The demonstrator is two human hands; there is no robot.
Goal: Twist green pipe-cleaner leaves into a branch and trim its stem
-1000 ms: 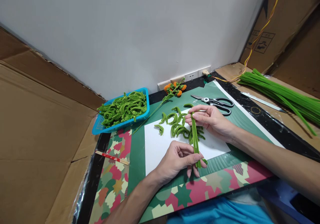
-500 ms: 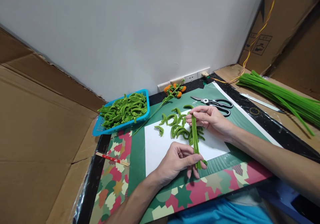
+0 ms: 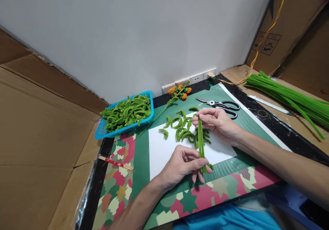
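Observation:
A flat strip of green fuzzy stems point(image 3: 200, 141) stands nearly upright in the picture between my hands. My left hand point(image 3: 186, 163) pinches its lower end between thumb and fingers. At the upper end, my right hand point(image 3: 218, 124) grips it with thumb and fingertips. Behind the strip, several curled green pieces point(image 3: 183, 134) lie on a white sheet point(image 3: 160, 158). One small green curl shows by my left fingertips.
A blue basket point(image 3: 151, 115) heaped with green pieces is at the back left. Black-handled scissors point(image 3: 221, 105) lie behind my right hand. An orange-and-green flower stem point(image 3: 177, 94) rests near the wall. Long green stems point(image 3: 288, 94) lie at right, chopsticks point(image 3: 115, 162) at left.

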